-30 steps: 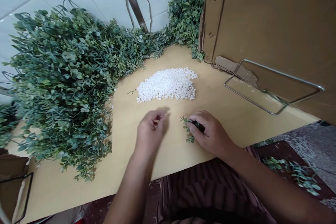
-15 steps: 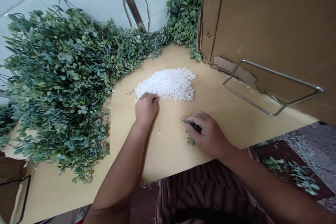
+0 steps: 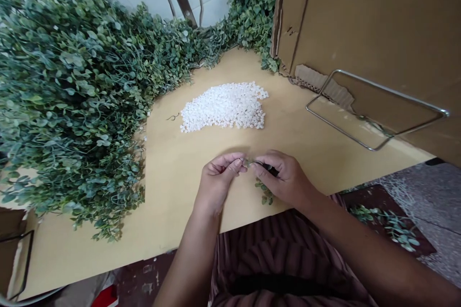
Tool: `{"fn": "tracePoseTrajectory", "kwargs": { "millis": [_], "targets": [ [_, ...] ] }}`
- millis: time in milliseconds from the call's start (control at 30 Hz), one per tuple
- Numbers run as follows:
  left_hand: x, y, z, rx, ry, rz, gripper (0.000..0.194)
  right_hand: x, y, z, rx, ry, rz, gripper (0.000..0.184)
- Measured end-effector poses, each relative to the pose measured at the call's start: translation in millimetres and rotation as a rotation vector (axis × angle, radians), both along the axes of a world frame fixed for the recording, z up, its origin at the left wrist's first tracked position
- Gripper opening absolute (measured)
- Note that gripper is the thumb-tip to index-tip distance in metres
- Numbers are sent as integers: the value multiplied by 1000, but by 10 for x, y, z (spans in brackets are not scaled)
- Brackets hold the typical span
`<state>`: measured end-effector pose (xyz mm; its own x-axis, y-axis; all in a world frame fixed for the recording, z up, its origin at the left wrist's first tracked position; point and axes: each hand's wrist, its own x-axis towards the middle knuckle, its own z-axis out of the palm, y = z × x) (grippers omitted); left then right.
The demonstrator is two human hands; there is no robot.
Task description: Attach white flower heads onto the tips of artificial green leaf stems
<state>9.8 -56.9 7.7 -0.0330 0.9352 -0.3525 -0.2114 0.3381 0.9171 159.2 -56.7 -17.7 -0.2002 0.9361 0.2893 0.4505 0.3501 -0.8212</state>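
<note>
My right hand [image 3: 279, 175] is closed round a sprig of artificial greenery [image 3: 265, 195], whose small leaves hang below the fingers. The sprig's thin stem end points left, toward my left hand [image 3: 223, 172]. The left thumb and forefinger are pinched together at that stem tip; whatever lies between them is too small and covered to make out. Beyond both hands, a heap of small white plastic beads [image 3: 226, 108] lies on the tan board [image 3: 173, 163].
A large mass of artificial greenery [image 3: 82, 91] fills the left side, with more greenery [image 3: 252, 5] at the back. On the right stand a cardboard box [image 3: 374, 24] and a bent metal wire frame [image 3: 374, 146]. Loose sprigs [image 3: 392, 228] lie below on a dark red surface.
My left hand has come from the front edge of the bead heap to the stem tip, pinching. My right hand stays near the same place with the sprig. The view has shifted slightly.
</note>
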Motion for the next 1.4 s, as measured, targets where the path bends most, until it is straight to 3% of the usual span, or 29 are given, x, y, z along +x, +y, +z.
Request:
{"fn": "tracePoseTrajectory", "kwargs": {
  "millis": [233,567,1400],
  "targets": [
    [9,22,-35,-6,-54,-15,23,6,-23,0,6,71,1,21],
    [55,9,-93,29,46,-56,19,12,-19,33,-42,70,-9,25],
    [87,22,-67,20,36,-42,17,12,-31,37,-112,107,-28,22]
  ]
}}
